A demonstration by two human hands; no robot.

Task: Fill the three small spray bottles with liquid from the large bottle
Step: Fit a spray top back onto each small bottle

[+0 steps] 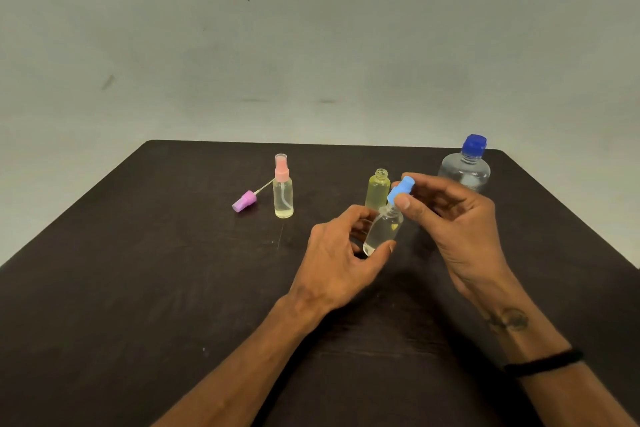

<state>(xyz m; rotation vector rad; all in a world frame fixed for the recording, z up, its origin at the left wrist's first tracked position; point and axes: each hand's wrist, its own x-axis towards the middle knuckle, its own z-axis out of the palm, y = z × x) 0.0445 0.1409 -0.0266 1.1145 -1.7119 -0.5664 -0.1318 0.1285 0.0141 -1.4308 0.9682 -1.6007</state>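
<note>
My left hand (pixel 337 255) grips a small clear spray bottle (pixel 382 232), tilted to the right above the table. My right hand (pixel 453 218) pinches its blue spray top (pixel 401 190) at the bottle's neck. Just behind stands a yellowish small bottle (pixel 377 189) with an open neck and no top. To the left a small bottle with a pink spray top and clear cap (pixel 283 189) stands upright. A purple spray top (pixel 245 201) with its tube lies beside it on the table. The large clear bottle with a blue cap (pixel 465 166) stands at the back right.
Everything rests on a dark brown table (pixel 138 288) against a plain grey wall. A black band is on my right wrist (pixel 543 362).
</note>
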